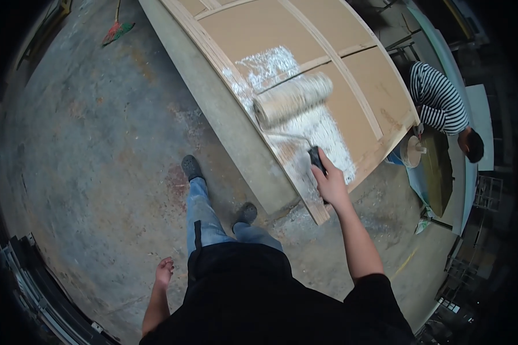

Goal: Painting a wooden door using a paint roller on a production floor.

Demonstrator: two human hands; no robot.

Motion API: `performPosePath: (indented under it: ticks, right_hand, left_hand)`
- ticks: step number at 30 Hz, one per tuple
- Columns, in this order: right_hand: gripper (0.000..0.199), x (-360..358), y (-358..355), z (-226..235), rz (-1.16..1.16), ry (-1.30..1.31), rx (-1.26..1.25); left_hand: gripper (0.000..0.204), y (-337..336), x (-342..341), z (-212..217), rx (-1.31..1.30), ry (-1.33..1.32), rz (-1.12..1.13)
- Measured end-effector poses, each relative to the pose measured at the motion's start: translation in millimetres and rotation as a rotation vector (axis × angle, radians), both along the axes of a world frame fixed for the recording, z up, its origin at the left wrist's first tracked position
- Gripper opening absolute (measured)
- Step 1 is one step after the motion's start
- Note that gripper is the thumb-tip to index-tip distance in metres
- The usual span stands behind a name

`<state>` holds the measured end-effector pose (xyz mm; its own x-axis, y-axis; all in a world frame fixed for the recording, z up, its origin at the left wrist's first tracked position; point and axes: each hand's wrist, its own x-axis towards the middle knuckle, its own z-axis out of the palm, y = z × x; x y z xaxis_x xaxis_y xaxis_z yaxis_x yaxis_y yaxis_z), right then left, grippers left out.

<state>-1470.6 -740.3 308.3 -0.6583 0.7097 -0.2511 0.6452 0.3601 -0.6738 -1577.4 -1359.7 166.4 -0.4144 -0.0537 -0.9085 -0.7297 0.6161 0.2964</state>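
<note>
My right hand is wrapped round the black handle of a paint roller. Its wide, fluffy cover lies across the near left part of a wood-framed brown panel and looks blurred. A wet, white coating spreads on the panel around the roller, and a rougher white patch shows beyond it. Low at my left side hangs my left hand, its fingers curled in, away from the panel. No held thing shows in it.
A co-worker in a striped shirt bends down at the right, beside a blue bucket. Under the panel is a grey slab. A red and green broom rests on the concrete floor, far left. Dark metal profiles lie lower left.
</note>
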Motion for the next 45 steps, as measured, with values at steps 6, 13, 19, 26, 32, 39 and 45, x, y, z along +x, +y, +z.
performPosePath:
  ticks: [6, 13, 19, 26, 32, 39, 45]
  right_hand:
    - [0.054, -205, 60, -20, -0.081, -0.007, 0.066]
    - [0.049, -347, 146, 22, -0.097, -0.083, -0.04]
    - [0.048, -246, 150, 42, -0.015, -0.17, 0.048]
    - [0.051, 30, 40, 44, -0.218, -0.248, 0.087]
    - [0.053, 110, -107, 51, -0.593, -0.241, -0.176]
    - [0.052, 17, -69, 13, -0.698, -0.153, 0.082]
    - [0.05, -109, 97, -9, -0.764, -0.131, 0.168]
  left_hand:
    - [0.03, -6, -111, -6, 0.01, -0.03, 0.003]
    - [0.036, -7, -271, 1, -0.016, 0.062, 0.013]
    - [0.044, 59, -329, 5, 0.125, 0.161, -0.066]
    - [0.044, 89, -291, -3, 0.118, 0.129, -0.278]
    - [0.038, 99, -239, -8, 0.059, 0.025, -0.424]
    - [0.036, 146, -262, -8, 0.066, 0.056, -0.526]
    - [0.038, 213, -355, -22, 0.094, 0.076, -0.587]
